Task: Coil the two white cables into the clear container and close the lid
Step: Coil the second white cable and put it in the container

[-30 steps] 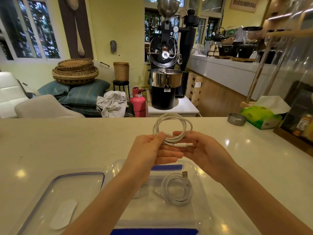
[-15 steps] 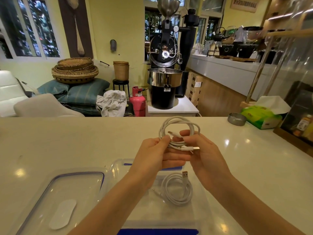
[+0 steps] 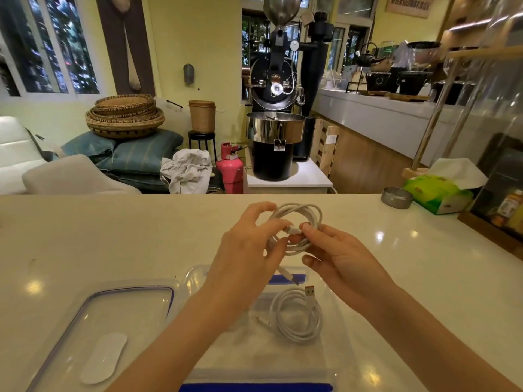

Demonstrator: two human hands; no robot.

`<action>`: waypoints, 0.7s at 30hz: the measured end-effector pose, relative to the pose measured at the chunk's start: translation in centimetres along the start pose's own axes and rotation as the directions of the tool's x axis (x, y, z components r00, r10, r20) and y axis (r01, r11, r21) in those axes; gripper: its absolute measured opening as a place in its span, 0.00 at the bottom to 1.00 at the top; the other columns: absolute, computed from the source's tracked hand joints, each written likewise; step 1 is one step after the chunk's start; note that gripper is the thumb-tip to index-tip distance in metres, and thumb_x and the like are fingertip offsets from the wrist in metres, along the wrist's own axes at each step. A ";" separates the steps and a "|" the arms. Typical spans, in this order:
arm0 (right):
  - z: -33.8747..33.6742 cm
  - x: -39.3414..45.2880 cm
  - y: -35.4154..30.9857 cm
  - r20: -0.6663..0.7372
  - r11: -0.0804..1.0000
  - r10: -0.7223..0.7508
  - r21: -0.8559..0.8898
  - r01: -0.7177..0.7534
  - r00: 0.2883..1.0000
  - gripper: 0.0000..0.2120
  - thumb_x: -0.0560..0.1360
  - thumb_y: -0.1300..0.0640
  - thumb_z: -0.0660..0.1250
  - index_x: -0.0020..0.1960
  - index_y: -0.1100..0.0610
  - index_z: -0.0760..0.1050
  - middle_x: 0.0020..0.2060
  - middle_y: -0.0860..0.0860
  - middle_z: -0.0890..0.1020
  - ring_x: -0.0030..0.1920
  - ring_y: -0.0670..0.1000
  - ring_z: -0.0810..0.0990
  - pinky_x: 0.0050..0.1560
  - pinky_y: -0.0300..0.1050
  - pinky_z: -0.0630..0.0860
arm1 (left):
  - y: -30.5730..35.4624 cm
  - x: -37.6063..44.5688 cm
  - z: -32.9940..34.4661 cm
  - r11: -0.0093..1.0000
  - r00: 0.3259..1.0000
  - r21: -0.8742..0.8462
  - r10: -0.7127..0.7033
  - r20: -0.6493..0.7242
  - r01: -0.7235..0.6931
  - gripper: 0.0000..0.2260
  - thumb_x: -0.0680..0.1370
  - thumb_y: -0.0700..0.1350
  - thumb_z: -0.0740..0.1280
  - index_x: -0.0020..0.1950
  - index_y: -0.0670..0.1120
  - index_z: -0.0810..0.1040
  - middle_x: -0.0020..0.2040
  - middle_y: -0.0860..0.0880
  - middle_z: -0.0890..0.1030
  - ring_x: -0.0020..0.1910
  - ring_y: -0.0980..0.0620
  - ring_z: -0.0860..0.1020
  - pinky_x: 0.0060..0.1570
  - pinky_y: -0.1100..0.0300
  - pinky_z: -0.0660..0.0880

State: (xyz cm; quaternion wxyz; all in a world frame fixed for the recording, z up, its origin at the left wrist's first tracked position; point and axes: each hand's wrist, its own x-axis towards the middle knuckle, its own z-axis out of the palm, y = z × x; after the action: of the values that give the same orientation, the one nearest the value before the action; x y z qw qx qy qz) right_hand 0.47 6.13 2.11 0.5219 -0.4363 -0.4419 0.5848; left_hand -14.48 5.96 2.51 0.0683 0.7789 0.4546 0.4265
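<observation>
i note the bench, pale and glossy, carrying everything in reach. nearest me on it stands the clear container, open, with blue clips at its near and far edges. the lid lies flat just to its left, off the container, which leaves the opening free for loading. inside the container, toward its right half, the first white cable lies coiled flat, one plug pointing up toward the far wall. the second white cable is held in the air above the far edge of the container, wound into several loops. the left hand steadies the left of the bundle, fingers curled loosely around the strands, and a loose end hangs below it toward the far clip. the right hand pinches a connector against the loops between thumb and forefinger, in my judgement to tuck the end so the coil keeps its shape. lowering the coil and closing the lid are not yet done.
</observation>
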 end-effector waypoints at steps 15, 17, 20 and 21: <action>-0.2 -0.4 -0.5 -0.074 0.998 -0.051 0.035 0.053 0.996 0.12 0.67 0.55 0.69 0.49 0.59 0.81 0.43 0.57 0.86 0.43 0.53 0.84 0.41 0.40 0.81 | 1.7 -0.7 0.2 0.979 0.983 -0.127 -0.149 0.107 0.163 0.05 0.79 0.44 0.58 0.48 0.45 0.72 0.49 0.46 0.79 0.40 0.60 0.74 0.41 0.63 0.71; -0.3 -0.4 -0.7 -0.109 0.996 -0.070 0.041 0.075 0.992 0.09 0.69 0.58 0.69 0.48 0.58 0.81 0.43 0.57 0.86 0.43 0.53 0.85 0.38 0.39 0.80 | 1.6 -0.6 0.1 0.962 0.969 -0.191 -0.160 0.187 0.196 0.08 0.79 0.44 0.58 0.40 0.52 0.67 0.45 0.51 0.76 0.37 0.66 0.68 0.40 0.69 0.69; -0.2 -0.5 -1.0 -0.137 0.993 -0.116 0.006 0.118 0.984 0.07 0.70 0.60 0.68 0.48 0.58 0.80 0.42 0.57 0.86 0.42 0.53 0.84 0.37 0.38 0.80 | 0.9 -0.3 0.0 0.931 0.952 -0.272 -0.177 0.248 0.244 0.11 0.79 0.44 0.58 0.38 0.56 0.65 0.40 0.62 0.70 0.37 0.68 0.67 0.44 0.73 0.68; -0.2 -0.4 -1.0 -0.141 0.993 -0.119 -0.005 0.119 0.983 0.07 0.70 0.60 0.68 0.47 0.57 0.80 0.42 0.57 0.86 0.42 0.53 0.85 0.36 0.38 0.80 | 0.7 -0.3 0.0 0.922 0.950 -0.294 -0.177 0.256 0.251 0.10 0.79 0.44 0.58 0.39 0.55 0.67 0.41 0.63 0.71 0.38 0.69 0.68 0.47 0.73 0.69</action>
State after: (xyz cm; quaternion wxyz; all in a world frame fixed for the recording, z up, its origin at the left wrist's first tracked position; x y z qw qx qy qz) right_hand 0.91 5.76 3.07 0.5866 -0.4484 -0.4282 0.5211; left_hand -14.13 5.36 2.66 0.2923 0.7456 0.4507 0.3944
